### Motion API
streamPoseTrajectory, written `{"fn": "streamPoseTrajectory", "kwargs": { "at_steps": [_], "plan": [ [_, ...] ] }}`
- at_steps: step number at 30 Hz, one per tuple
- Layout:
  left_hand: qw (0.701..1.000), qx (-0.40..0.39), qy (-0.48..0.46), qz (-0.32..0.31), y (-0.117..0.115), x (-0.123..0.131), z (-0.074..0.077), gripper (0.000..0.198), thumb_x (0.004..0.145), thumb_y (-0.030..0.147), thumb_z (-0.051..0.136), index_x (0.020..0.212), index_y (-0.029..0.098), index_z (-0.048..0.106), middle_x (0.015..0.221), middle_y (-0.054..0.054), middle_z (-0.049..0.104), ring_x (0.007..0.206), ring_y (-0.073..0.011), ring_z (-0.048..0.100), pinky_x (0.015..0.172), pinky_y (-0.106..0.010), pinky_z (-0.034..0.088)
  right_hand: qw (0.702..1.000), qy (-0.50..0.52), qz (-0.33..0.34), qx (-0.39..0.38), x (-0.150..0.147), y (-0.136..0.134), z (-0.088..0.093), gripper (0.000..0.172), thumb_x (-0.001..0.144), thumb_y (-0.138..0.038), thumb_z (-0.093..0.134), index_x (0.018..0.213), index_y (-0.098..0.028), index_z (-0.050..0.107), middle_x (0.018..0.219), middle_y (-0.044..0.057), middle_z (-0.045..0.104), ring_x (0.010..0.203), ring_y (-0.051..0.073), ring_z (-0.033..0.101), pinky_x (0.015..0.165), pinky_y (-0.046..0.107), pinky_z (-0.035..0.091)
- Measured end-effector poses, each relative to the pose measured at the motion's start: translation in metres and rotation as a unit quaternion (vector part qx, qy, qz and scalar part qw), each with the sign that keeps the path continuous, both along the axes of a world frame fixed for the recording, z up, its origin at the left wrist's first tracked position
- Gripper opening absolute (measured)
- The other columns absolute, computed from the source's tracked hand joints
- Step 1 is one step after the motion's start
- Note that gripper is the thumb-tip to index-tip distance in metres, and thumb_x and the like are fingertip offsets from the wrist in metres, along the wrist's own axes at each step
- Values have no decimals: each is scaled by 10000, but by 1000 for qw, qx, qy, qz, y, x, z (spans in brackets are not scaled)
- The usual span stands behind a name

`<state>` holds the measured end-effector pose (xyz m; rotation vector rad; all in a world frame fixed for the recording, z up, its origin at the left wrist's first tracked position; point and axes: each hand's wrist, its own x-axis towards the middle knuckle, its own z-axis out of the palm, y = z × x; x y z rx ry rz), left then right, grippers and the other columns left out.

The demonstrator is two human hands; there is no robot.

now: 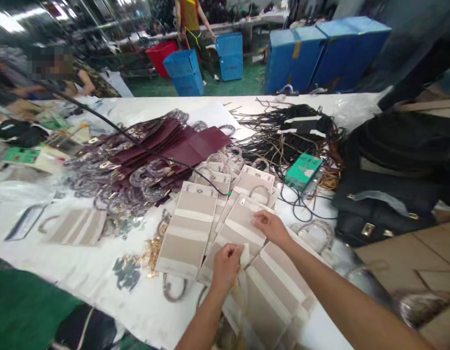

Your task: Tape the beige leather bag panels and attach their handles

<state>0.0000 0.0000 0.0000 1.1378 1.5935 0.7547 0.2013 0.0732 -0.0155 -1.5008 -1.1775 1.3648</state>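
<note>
Beige bag pieces with pale strips across them lie overlapped before me, among them one bag piece (pixel 230 221) under my hands. My left hand (pixel 225 265) is closed in a pinch on a pale strip (pixel 243 287), perhaps tape, that hangs down over the lower pieces. Just above the same bag piece, my right hand (pixel 270 227) has its fingertips pressed together; whatever is in them is too small to make out. Small metal fittings show at the top of the bag piece on the left (pixel 186 228).
Stacked maroon bag pieces (pixel 196 148) with wrapped handles lie behind. Gold hardware (pixel 152 255) and small grey plates (pixel 126 273) sit left. A dark cord (pixel 166 158) crosses the view. A green box (pixel 303 171), black cords and a black bag (pixel 378 204) are right. Co-workers stand beyond.
</note>
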Motion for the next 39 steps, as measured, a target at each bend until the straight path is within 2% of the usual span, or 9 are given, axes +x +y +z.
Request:
{"fn": "streamPoseTrajectory", "kwargs": {
  "at_steps": [4, 15, 18, 20, 22, 26, 30, 34, 39],
  "plan": [
    [1000, -12, -11, -1, -20, 12, 10, 462, 839, 592, 611, 619, 188, 563, 556, 37, 513, 555, -130, 459, 563, -250, 359, 985, 119, 122, -39, -10, -70, 16, 410, 762, -465, 736, 1037, -162, 716, 762, 16, 684, 672, 159, 610, 650, 291, 476],
    [986, -55, -126, -99, -70, 29, 51, 370, 764, 515, 730, 839, 180, 592, 594, 25, 645, 498, -121, 538, 545, -234, 409, 997, 38, 2, 63, 19, -132, 64, 190, 805, -374, 685, 865, -196, 714, 752, 4, 676, 705, 166, 596, 679, 289, 457],
    [984, -6, -121, -127, -76, 33, 62, 481, 746, 402, 766, 1149, 189, 614, 742, 31, 669, 605, -125, 582, 600, -236, 456, 994, 46, 2, 97, 19, -147, 70, 173, 821, -362, 681, 883, -203, 714, 801, 6, 688, 737, 165, 606, 712, 293, 466],
    [982, 52, -88, -158, -79, 39, 71, 379, 775, 366, 740, 1098, 185, 658, 857, -6, 680, 722, -139, 610, 680, -250, 497, 993, 66, -20, 99, 18, -155, 73, 169, 825, -356, 685, 894, -203, 704, 763, -5, 662, 712, 158, 600, 695, 289, 467],
    [983, 82, -58, -153, -84, 46, 80, 271, 787, 358, 717, 983, 176, 668, 939, -35, 670, 767, -147, 613, 692, -257, 523, 990, 100, -42, 91, 18, -161, 76, 195, 824, -356, 694, 943, -202, 683, 729, -20, 628, 672, 151, 598, 658, 283, 472],
    [991, 45, -66, -110, -93, 57, 83, 501, 785, 357, 693, 1250, 220, 567, 1060, -45, 641, 664, -131, 614, 527, -247, 514, 985, 135, -52, 98, 23, -172, 79, 347, 837, -350, 691, 1156, -221, 645, 815, -15, 625, 667, 153, 631, 640, 292, 509],
    [984, 67, -5, -163, -95, 55, 73, 262, 840, 366, 638, 1023, 186, 686, 812, -3, 649, 594, -125, 571, 543, -241, 468, 981, -38, -1, 192, 35, -179, 78, 200, 910, -306, 623, 1073, -253, 726, 880, 27, 665, 789, 178, 653, 743, 321, 522],
    [963, 156, 102, -193, -89, 49, 67, 140, 859, 317, 640, 845, 196, 708, 764, -2, 669, 707, -160, 598, 656, -260, 451, 935, -213, 53, 280, 42, -174, 79, 278, 919, -268, 634, 1190, -292, 690, 1091, 68, 670, 991, 209, 643, 843, 335, 512],
    [943, 201, 144, -222, -76, 44, 61, 155, 890, 236, 607, 1003, 210, 710, 927, -37, 725, 857, -186, 654, 798, -285, 480, 889, -304, 154, 307, 40, -149, 80, 141, 930, -214, 607, 993, -273, 719, 972, 43, 694, 928, 194, 635, 835, 316, 477]
  ]
}}
